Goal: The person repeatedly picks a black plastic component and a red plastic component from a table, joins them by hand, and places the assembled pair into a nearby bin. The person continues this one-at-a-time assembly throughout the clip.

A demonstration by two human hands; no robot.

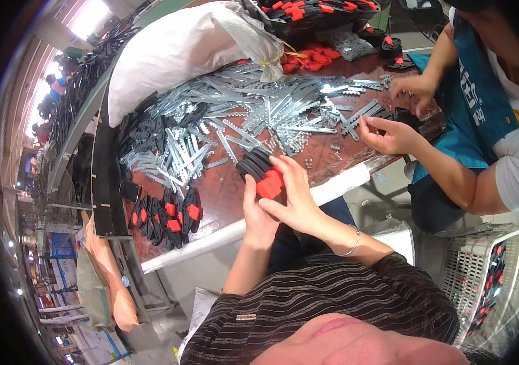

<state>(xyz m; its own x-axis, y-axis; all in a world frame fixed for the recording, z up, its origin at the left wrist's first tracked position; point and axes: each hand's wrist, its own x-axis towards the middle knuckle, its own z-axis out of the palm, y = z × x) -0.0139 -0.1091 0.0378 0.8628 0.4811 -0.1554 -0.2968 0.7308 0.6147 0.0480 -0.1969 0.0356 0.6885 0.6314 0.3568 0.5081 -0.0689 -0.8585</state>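
Both L hand (258,213) & R hand (301,201) are clasping a bundle of black/red parts (268,182), prob. keeping them neatly aligned

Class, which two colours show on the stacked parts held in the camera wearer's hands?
The stacked parts are black and red, clearest in the head view.

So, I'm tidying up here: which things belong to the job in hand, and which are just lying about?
Probably part of the job:
black-and-red pieces, held by left hand and right hand
black-and-red bundles at left
toothed metal strips
loose red pieces

Apparently just lying about:
tied white sack, contents hidden
flat black object, too unclear to name
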